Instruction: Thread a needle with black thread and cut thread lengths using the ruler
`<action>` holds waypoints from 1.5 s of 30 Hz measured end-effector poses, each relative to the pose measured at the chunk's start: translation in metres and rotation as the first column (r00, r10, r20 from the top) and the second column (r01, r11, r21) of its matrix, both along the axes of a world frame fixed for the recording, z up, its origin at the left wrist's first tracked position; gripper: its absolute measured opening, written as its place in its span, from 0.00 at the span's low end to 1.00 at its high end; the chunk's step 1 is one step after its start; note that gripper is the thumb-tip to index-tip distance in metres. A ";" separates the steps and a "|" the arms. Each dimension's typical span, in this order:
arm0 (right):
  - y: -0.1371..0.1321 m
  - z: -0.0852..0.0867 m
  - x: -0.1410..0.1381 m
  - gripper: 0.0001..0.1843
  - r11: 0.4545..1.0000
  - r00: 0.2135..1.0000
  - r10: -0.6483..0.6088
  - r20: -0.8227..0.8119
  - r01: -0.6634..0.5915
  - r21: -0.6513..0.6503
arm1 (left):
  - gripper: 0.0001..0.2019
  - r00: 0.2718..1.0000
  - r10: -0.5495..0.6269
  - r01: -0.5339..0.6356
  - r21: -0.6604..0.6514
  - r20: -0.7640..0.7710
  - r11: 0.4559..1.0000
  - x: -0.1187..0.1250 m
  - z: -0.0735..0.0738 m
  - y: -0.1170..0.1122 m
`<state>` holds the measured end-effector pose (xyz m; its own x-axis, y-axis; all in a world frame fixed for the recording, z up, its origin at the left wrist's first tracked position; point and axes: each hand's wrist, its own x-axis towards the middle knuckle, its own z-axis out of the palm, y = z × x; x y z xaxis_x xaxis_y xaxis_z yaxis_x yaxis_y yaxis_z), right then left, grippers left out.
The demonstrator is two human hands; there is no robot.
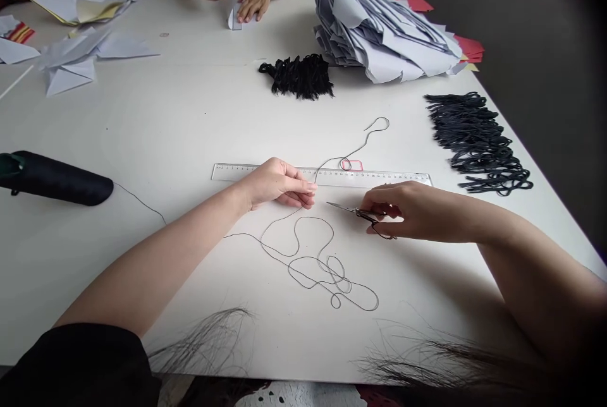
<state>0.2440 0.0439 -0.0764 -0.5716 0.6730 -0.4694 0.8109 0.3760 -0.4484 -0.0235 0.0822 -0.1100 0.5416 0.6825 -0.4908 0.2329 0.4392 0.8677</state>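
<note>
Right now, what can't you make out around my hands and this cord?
Head view only:
- The markings on the ruler are too small to read.
- The fingers of the left hand hide whether it pinches the cord.
- The right hand covers the handles of the scissors; the blades are too thin to tell whether they are open or shut.
- The black roll is cut off by the left edge.

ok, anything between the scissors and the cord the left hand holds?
Nothing visible. The scissors in the right hand point toward the cord pinched by the left hand; only bare table lies in the gap.
</note>
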 end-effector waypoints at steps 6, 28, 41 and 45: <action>-0.011 -0.005 0.017 0.07 0.991 0.985 -0.132 0.112 0.126 0.054 | 0.16 0.998 0.032 -0.026 0.120 -0.047 0.992 -0.006 0.015 0.005; 0.012 0.026 0.006 0.07 0.994 0.938 -0.097 0.333 0.106 -0.007 | 0.08 0.552 0.663 -0.191 0.697 -0.506 0.691 -0.114 0.034 -0.007; 0.138 -0.023 0.008 0.11 0.620 0.712 -0.682 -0.169 0.685 0.384 | 0.09 0.344 0.623 0.004 0.665 -0.702 0.747 -0.133 0.019 -0.010; 0.154 -0.037 0.001 0.05 0.578 0.664 -0.712 -0.226 0.738 0.349 | 0.09 0.305 0.607 0.014 0.640 -0.734 0.768 -0.133 0.022 -0.012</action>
<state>0.2445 0.1980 -0.1130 0.1723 0.9830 -0.0627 0.8691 -0.1817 -0.4600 -0.1568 0.0705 -0.0877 -0.2926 0.9536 -0.0716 0.9033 0.3002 0.3066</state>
